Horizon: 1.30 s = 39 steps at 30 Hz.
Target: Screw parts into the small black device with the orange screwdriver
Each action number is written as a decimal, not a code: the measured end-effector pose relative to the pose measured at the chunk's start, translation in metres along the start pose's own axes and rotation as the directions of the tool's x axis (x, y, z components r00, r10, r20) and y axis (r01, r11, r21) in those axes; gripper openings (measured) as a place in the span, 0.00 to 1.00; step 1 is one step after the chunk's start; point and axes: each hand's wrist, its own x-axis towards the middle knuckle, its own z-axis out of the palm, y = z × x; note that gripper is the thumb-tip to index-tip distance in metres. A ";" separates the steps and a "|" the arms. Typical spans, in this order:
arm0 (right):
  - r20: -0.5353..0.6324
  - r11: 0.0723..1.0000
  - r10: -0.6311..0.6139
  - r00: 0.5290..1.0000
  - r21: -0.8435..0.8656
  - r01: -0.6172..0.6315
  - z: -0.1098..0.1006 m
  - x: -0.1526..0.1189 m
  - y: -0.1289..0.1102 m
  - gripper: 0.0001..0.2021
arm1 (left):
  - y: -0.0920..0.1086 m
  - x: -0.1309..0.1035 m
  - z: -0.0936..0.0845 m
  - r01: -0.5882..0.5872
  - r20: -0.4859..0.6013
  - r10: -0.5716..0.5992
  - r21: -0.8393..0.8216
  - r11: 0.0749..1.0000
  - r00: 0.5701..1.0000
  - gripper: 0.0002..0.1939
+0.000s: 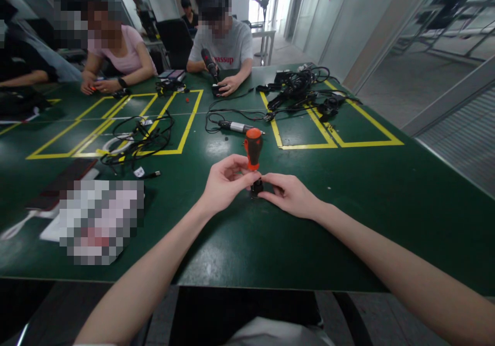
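Observation:
A stubby screwdriver (254, 147) with an orange and dark handle stands upright, handle up, over a small black part (257, 186) on the green table. My left hand (228, 182) is closed about the screwdriver's lower end, thumb and fingers just beneath the orange collar. From the other side my right hand (288, 194) pinches the small black part between thumb and fingers. The screwdriver's tip and much of the part are hidden by my fingers, so what kind of part it is cannot be made out.
Beyond my hands lies a corded pen-shaped tool (235, 126). Black cables lie heaped (299, 91) at the back right, with a coil (143, 137) at left. A phone (64, 183) lies left. Across the table (348, 243), a person (224, 42) holds a power screwdriver (210, 66).

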 end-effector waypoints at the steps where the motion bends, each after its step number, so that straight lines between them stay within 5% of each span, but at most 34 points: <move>1: 0.000 1.000 0.000 1.000 -0.001 0.000 0.000 0.000 0.000 0.13 | 0.000 0.000 0.000 -0.008 0.016 0.008 -0.002 1.000 1.000 0.16; 6: -0.023 0.999 0.013 1.000 -0.037 -0.014 0.002 -0.001 -0.003 0.14 | 0.002 0.000 -0.001 -0.009 0.060 0.009 0.010 1.000 0.998 0.14; 15: -0.028 0.999 0.015 0.999 -0.031 -0.016 0.004 -0.001 -0.003 0.16 | -0.002 0.001 -0.003 -0.001 -0.059 0.002 0.007 1.000 0.998 0.16; 26: -0.012 0.999 0.029 1.000 -0.036 -0.029 0.002 -0.001 -0.002 0.13 | 0.003 -0.001 -0.004 0.011 0.063 -0.010 -0.016 1.000 0.998 0.14; 39: 0.011 0.999 0.047 0.999 -0.021 -0.047 0.000 0.000 -0.005 0.13 | -0.001 -0.001 -0.003 -0.014 0.022 0.014 -0.006 1.000 1.000 0.17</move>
